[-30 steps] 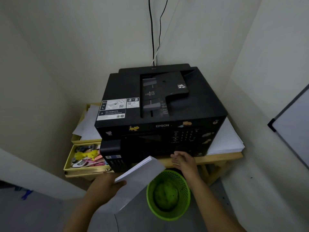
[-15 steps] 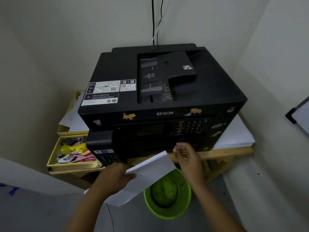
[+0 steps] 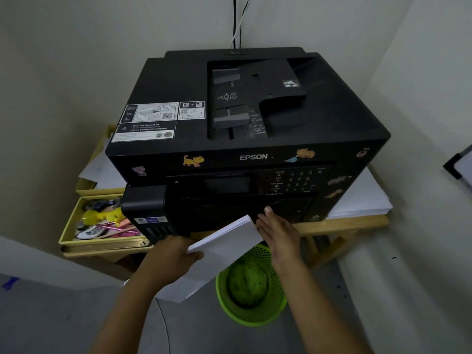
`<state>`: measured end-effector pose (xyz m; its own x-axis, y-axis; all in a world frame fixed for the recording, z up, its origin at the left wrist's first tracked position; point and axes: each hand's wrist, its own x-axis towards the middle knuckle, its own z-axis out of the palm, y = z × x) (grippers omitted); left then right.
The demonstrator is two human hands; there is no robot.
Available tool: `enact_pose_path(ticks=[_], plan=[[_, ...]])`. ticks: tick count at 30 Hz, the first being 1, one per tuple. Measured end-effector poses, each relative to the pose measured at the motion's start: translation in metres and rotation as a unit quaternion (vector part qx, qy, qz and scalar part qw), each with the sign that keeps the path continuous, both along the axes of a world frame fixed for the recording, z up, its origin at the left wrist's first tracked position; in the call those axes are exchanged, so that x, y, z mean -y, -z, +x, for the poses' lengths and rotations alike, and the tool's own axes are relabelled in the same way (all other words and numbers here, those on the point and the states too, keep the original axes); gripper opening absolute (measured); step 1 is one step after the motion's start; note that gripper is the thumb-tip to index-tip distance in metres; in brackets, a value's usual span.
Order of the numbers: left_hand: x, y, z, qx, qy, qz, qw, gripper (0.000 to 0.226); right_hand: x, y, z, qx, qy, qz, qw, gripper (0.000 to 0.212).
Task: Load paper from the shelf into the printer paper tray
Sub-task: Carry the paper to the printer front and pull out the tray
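- The paper stack [image 3: 224,241] is held in front of the Epson printer [image 3: 245,139], its far corner at the lower front panel.
- Left hand [image 3: 171,256]: clamped on the stack's near-left edge, thumb on top.
- Right hand [image 3: 278,231]: flat, fingers extended against the stack's right edge; not clamped.
- Handling, as judged: the stack is light, flexible and prone to fanning; support it at both edges.
- The paper tray is not visibly open.
- Room: a narrow corner; the wooden table [image 3: 342,222] carries loose sheets [image 3: 362,198]; a green mesh bin [image 3: 251,287] stands below.
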<state>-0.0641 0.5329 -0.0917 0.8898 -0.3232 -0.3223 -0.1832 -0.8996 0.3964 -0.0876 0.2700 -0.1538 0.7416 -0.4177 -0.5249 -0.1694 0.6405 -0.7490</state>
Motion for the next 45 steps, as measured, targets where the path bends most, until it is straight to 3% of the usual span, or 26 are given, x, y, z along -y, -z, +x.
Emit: enact_pose_path(ticks=[4, 10, 15, 19, 35, 40, 45], plan=[[-0.007, -0.002, 0.005, 0.008, 0.002, 0.007, 1.000, 0.038, -0.007, -0.002, 0.005, 0.008, 0.020, 0.090, 0.996, 0.037], [-0.009, -0.001, 0.006, -0.001, -0.002, -0.002, 1.000, 0.040, -0.017, 0.003, 0.011, 0.021, 0.043, 0.147, 0.988, 0.026], [-0.008, 0.000, 0.006, 0.000, -0.009, -0.008, 1.000, 0.044, -0.023, 0.009, 0.015, 0.041, 0.097, 0.165, 0.981, 0.050], [-0.010, 0.002, 0.007, -0.003, -0.013, -0.014, 1.000, 0.045, -0.025, 0.010, 0.015, 0.040, 0.100, 0.167, 0.980, 0.049], [-0.010, 0.011, 0.007, -0.005, -0.007, -0.010, 1.000, 0.046, -0.027, 0.015, 0.018, 0.014, 0.087, 0.108, 0.990, 0.041], [-0.009, 0.015, 0.007, -0.005, -0.004, -0.001, 1.000, 0.043, -0.032, 0.016, 0.019, 0.005, 0.058, 0.041, 0.997, 0.022], [-0.008, 0.019, 0.009, -0.013, -0.010, 0.007, 1.000, 0.045, -0.035, 0.016, 0.019, -0.002, 0.037, -0.017, 0.999, 0.029]])
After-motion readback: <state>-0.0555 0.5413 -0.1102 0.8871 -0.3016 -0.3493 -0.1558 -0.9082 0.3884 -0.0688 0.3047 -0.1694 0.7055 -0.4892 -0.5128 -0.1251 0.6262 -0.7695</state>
